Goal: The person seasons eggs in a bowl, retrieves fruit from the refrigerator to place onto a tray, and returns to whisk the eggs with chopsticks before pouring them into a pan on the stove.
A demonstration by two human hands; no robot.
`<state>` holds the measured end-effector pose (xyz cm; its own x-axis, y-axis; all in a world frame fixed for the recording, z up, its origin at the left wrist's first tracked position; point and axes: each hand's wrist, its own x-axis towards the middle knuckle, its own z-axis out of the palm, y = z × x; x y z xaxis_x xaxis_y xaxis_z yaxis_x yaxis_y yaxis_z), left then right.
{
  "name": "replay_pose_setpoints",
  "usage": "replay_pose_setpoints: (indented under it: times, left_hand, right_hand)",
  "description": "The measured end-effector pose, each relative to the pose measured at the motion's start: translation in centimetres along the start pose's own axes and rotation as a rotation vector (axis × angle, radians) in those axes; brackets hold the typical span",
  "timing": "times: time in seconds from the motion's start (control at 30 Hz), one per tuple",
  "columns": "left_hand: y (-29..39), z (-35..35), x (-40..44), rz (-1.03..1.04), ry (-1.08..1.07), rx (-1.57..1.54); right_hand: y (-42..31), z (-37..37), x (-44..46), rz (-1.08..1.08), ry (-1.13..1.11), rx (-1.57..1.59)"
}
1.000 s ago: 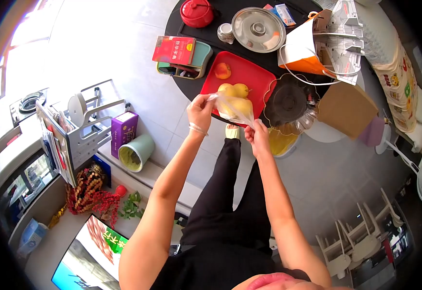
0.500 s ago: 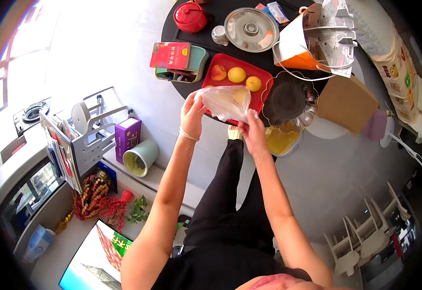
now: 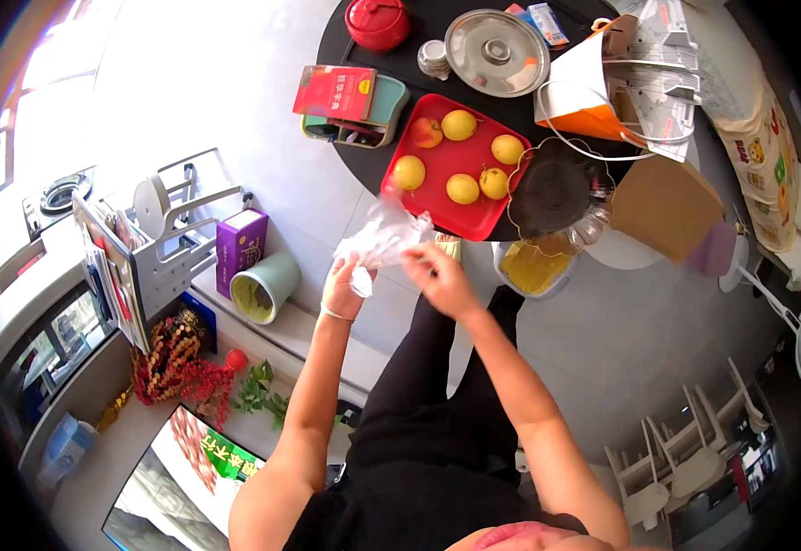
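Our bare left hand (image 3: 339,292) pinches the crumpled, clear, thin plastic bag (image 3: 386,231) beside the near-left corner of the red rectangular tray (image 3: 451,158); whether our half-curled right hand (image 3: 446,285) touches it, we cannot tell. We judge it light, limp, slippery, easily torn, best held by gathered folds.

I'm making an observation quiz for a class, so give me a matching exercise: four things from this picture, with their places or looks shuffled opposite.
Column one
1. Plastic bag
2. Yellow fruits
3. Pot lid
4. Red book

Column two
A. On top of a green container
B. Silver-coloured and round
C. Bunched up in the left hand
D. Spread out on the red tray

Right pairs: 1-C, 2-D, 3-B, 4-A
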<state>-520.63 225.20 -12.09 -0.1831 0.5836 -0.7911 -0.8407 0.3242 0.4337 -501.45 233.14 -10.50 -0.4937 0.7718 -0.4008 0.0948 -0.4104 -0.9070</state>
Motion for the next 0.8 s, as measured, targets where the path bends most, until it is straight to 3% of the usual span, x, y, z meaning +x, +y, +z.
replay_pose_setpoints:
  times: [0.1,0.2,0.27,0.4,0.5,0.53,0.6,0.63,0.73,0.8]
  left_hand:
    - [0.5,-3.4,-0.2,-0.097,0.019,-0.300]
    - [0.7,-4.1,-1.0,-0.132,0.009,-0.388]
    - [0.5,-4.6,-1.2,-0.152,0.026,-0.377]
    - [-0.3,-4.7,-1.6,-0.192,0.020,-0.419]
    - [-1.3,-4.9,-1.7,-0.217,0.038,-0.463]
    - [-1.5,-4.7,-1.9,-0.221,0.048,-0.464]
    - [-2.1,-5.1,-2.2,-0.223,0.048,-0.480]
    - [-2.4,-5.3,-2.4,-0.219,0.034,-0.496]
    - [-3.0,-5.5,-2.8,-0.215,0.067,-0.506]
    - [-3.2,-5.3,-3.0,-0.222,0.087,-0.502]
  right_hand:
    - [4.0,-3.1,2.0,0.012,0.259,-0.104]
    - [7.0,-5.6,2.9,0.058,0.305,-0.326]
    - [8.3,-6.1,3.6,0.222,0.367,-0.217]
    - [8.2,-6.4,6.6,0.568,0.698,0.642]
    - [13.1,-8.4,9.5,0.580,0.788,1.119]
    - [10.7,-8.1,10.3,0.697,0.918,1.118]
    - [10.2,-8.9,11.5,0.805,0.873,1.254]
    - [10.2,-9.0,12.5,0.894,0.991,1.210]
    - [9.9,-9.1,13.9,1.005,1.010,1.210]
    - [10.0,-7.8,13.7,0.839,0.879,0.965]
